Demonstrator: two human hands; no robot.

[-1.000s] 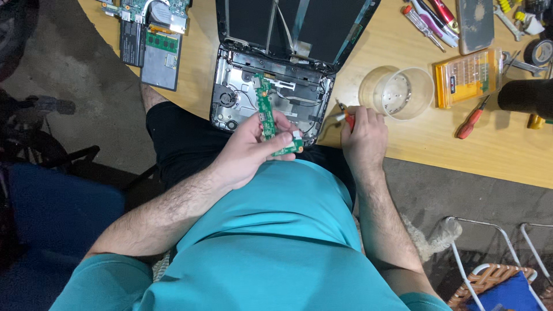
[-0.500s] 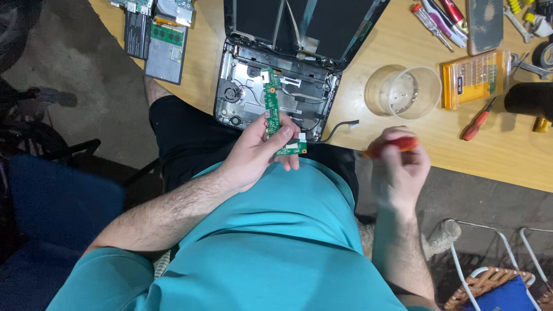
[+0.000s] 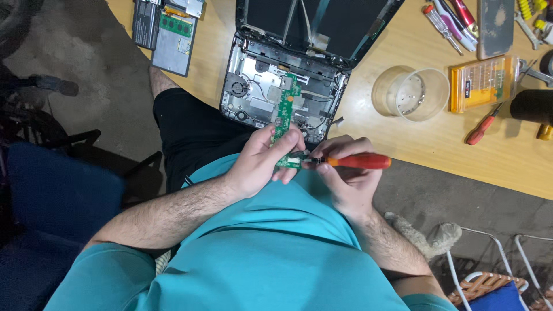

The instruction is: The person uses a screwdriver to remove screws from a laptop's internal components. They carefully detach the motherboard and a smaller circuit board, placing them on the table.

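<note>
My left hand grips a long narrow green circuit board by its near end, holding it over the front edge of an opened laptop chassis. In my right hand is a red-handled screwdriver, held level with its tip at the board's near end, next to my left fingers. The laptop's lid stands open behind the chassis, with bare cables across it.
On the wooden table: a clear plastic cup holding small parts, an orange bit case, a second red screwdriver, removed laptop parts at far left, more tools at top right. A chair frame stands lower right.
My right hand, earlier near the chassis edge, picked up the red screwdriver and brought it left to the board's near end. My left hand has kept hold of the board.
</note>
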